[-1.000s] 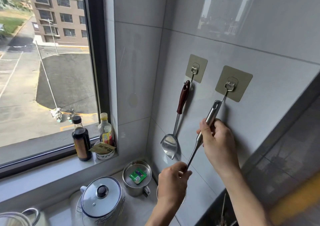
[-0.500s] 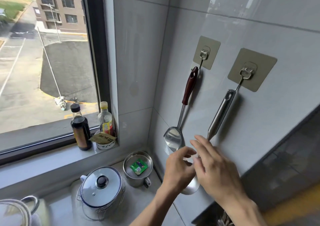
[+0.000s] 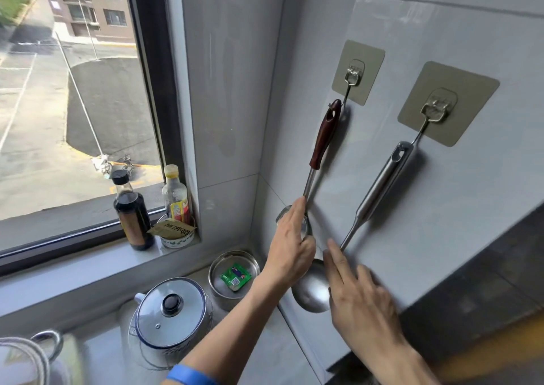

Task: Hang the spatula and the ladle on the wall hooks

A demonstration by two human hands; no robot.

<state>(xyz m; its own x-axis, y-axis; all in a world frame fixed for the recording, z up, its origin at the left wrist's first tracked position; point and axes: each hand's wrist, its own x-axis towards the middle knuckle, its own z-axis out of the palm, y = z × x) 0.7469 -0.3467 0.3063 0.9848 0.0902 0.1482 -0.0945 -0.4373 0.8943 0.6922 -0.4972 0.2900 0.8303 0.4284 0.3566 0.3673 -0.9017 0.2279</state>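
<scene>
Two adhesive hooks are stuck on the grey tiled wall. The spatula point(image 3: 326, 132), with a dark red handle, hangs from the left hook point(image 3: 354, 75). The steel ladle point(image 3: 379, 187) hangs from the right hook point(image 3: 438, 109), its bowl low against the wall. My left hand point(image 3: 290, 246) lies flat over the spatula's blade, fingers extended, hiding most of the blade. My right hand point(image 3: 357, 293) is spread open beside the ladle's bowl, one fingertip touching the thin shaft. Neither hand grips anything.
A white lidded pot point(image 3: 170, 315) and a steel cup point(image 3: 234, 278) holding a green packet stand on the counter below. A dark sauce bottle point(image 3: 132, 212), a second bottle point(image 3: 175, 199) and a small bowl point(image 3: 175, 234) sit on the window sill point(image 3: 73, 264).
My right hand let go of the ladle's handle, leaving it hanging on the right hook, and dropped down. Both hands opened near the utensils' lower ends. The view moved closer.
</scene>
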